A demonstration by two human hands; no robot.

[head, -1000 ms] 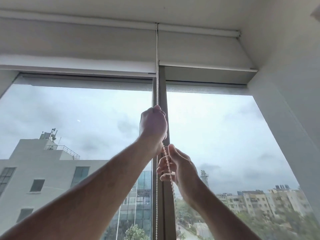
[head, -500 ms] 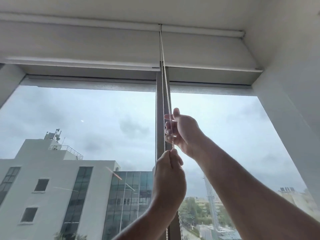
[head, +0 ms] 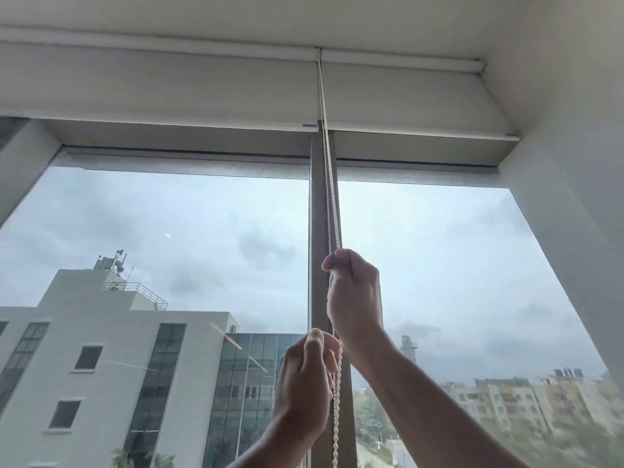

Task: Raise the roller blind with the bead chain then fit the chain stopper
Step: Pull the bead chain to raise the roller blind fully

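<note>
Two white roller blinds hang rolled high at the window top: the left blind (head: 162,86) and the right blind (head: 405,99). A white bead chain (head: 329,184) runs down from between them along the grey mullion (head: 319,214). My right hand (head: 354,298) is closed around the chain at mid-height. Just below it, my left hand (head: 304,386) pinches the same chain, which hangs on down past the frame's lower edge. No chain stopper shows.
A white wall (head: 574,197) borders the window on the right, and the ceiling (head: 304,15) is above. Through the glass are a white building (head: 101,366) and a cloudy sky.
The left blind's bottom bar has risen to about level with the right one. My hands swapped places on the chain: the right went up, the left came down.
</note>
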